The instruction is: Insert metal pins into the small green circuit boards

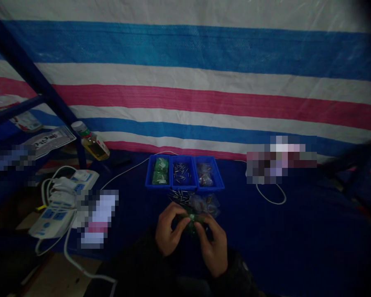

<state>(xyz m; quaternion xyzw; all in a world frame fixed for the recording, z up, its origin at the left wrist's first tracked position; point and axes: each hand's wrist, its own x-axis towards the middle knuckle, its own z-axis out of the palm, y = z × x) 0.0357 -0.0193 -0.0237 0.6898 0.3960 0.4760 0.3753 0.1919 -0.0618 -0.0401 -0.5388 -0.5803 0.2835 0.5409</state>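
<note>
My left hand (170, 230) and my right hand (214, 244) pinch a small green plastic packet (191, 225) between them, thumbs close together. What the packet contains is too dark to tell. Just beyond my hands lie a loose pile of thin metal pieces (179, 196) and some clear plastic packets (206, 204). Behind these stand three joined blue trays (184, 187). The left compartment holds green packets (160, 171), the middle one loose metal pieces (181, 172), and the right one clear packets (204, 174).
On the left are a white power strip (46, 225) with plugs and cables, a blurred-out bright device (100, 218) and a bottle (92, 144) of yellowish liquid. A pixelated object (276, 161) with a white cable is at the right. A striped sheet (204, 99) hangs behind.
</note>
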